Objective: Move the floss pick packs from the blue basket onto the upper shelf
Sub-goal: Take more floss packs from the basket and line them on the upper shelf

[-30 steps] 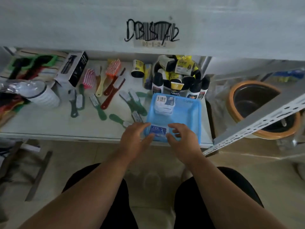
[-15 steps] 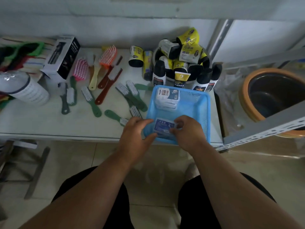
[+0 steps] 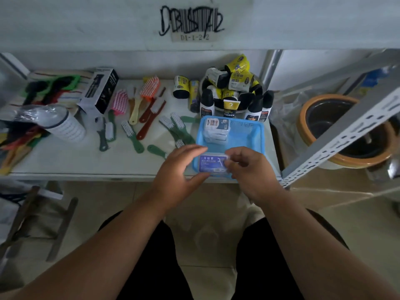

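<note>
A blue basket [image 3: 249,135] sits at the front right of the lower shelf. Between both hands, over the basket's near edge, is a clear floss pick pack with a blue label [image 3: 213,163]. My left hand [image 3: 179,167] grips its left side with thumb below and fingers above. My right hand [image 3: 249,169] pinches its right end. A small stack of floss pick packs [image 3: 217,128] lies in the basket's far left corner. The upper shelf's white front edge [image 3: 194,20] spans the top of the view, bearing a barcode label.
On the lower shelf [image 3: 65,161] lie several brushes [image 3: 149,105], a black-and-white box [image 3: 101,89], a wrapped white roll [image 3: 62,124] and a pile of black-and-yellow bottles [image 3: 233,89]. To the right are a slanted perforated metal rail [image 3: 346,131] and an orange-rimmed pot [image 3: 342,128].
Both hands have lifted the blue-labelled pack up out of the basket and drawn it slightly toward me. The camera tilted back up, so the upper shelf's label shows again.
</note>
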